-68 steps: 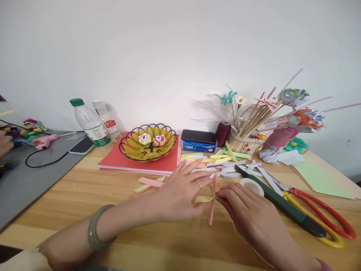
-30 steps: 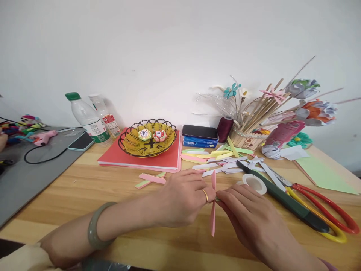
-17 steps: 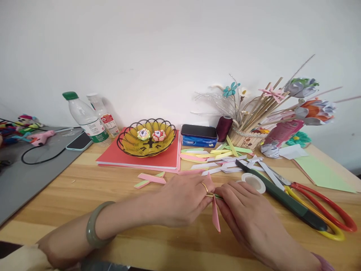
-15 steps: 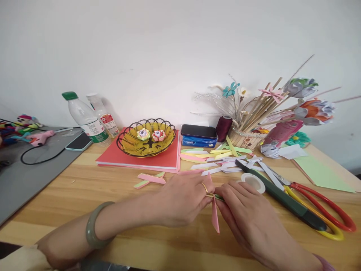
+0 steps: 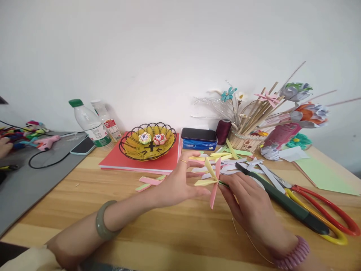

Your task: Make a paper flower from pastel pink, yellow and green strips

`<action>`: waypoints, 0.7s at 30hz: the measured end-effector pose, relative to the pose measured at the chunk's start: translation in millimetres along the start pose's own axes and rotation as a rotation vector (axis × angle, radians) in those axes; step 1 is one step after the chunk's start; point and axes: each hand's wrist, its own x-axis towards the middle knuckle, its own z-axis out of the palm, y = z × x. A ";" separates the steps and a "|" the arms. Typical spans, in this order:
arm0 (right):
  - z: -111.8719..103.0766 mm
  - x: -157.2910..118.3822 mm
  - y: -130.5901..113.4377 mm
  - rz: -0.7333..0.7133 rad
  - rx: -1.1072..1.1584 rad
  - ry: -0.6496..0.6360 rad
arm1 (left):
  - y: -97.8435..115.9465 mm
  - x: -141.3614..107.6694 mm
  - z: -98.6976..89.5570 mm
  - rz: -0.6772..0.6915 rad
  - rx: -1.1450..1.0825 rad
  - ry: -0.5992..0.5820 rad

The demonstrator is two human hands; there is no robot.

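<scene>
Basically, a wooden desk (image 5: 113,229) spreads out beneath and around the yellow basket (image 5: 135,149). Directly beneath that basket lies a red-topped stack of paper (image 5: 113,159); well to its right stands a holder of sticks and flowers (image 5: 245,142). Farther right of the basket and in front of it, large scissors (image 5: 299,190) lie with a dark green tool (image 5: 284,200) partly over them. The right hand (image 5: 251,197), in front and to the right of the basket, grips the green part of a folded paper piece (image 5: 216,181) with its fingers. The left hand (image 5: 179,178), closer to the basket, has its fingers parted around the piece's yellow ends; whether they touch it I cannot tell. The piece sits above the desk, in front and right of the basket, with yellow strips pointing left and pink strips sticking out crosswise. Loose paper strips (image 5: 220,154) lie scattered to the right of the basket, and two small rosettes (image 5: 144,138) rest inside it.
</scene>
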 end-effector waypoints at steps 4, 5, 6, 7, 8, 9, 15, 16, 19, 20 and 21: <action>2.1 6.5 0.9 0.057 -0.080 -0.001 | -1.1 7.5 0.6 -0.193 -0.413 -0.041; 1.4 7.2 1.1 0.059 -0.085 -0.012 | 0.5 8.9 0.9 -0.249 -0.442 -0.066; 0.0 7.8 1.8 0.052 -0.082 -0.028 | 2.4 10.2 0.9 -0.292 -0.450 -0.074; -2.2 8.2 3.2 0.043 -0.071 -0.046 | 4.1 11.5 0.3 -0.313 -0.443 -0.067; -5.2 8.7 5.3 0.041 -0.057 -0.058 | 5.3 13.0 -0.9 -0.313 -0.428 -0.045; -8.8 9.5 8.3 0.060 -0.038 -0.060 | 5.9 14.6 -2.7 -0.300 -0.414 -0.019; -24.0 28.2 34.0 0.545 0.325 0.001 | 1.3 27.0 -15.1 -0.325 -0.422 0.076; -24.0 33.0 37.3 0.580 0.407 -0.006 | 1.3 29.3 -15.6 -0.337 -0.427 0.082; -22.1 45.8 43.5 0.612 0.600 -0.094 | 4.1 36.7 -14.4 -0.321 -0.418 0.088; -21.6 49.0 44.6 0.631 0.640 -0.137 | 5.5 39.4 -13.7 -0.310 -0.407 0.093; -21.3 51.3 45.6 0.662 0.672 -0.170 | 6.6 42.2 -13.1 -0.300 -0.390 0.101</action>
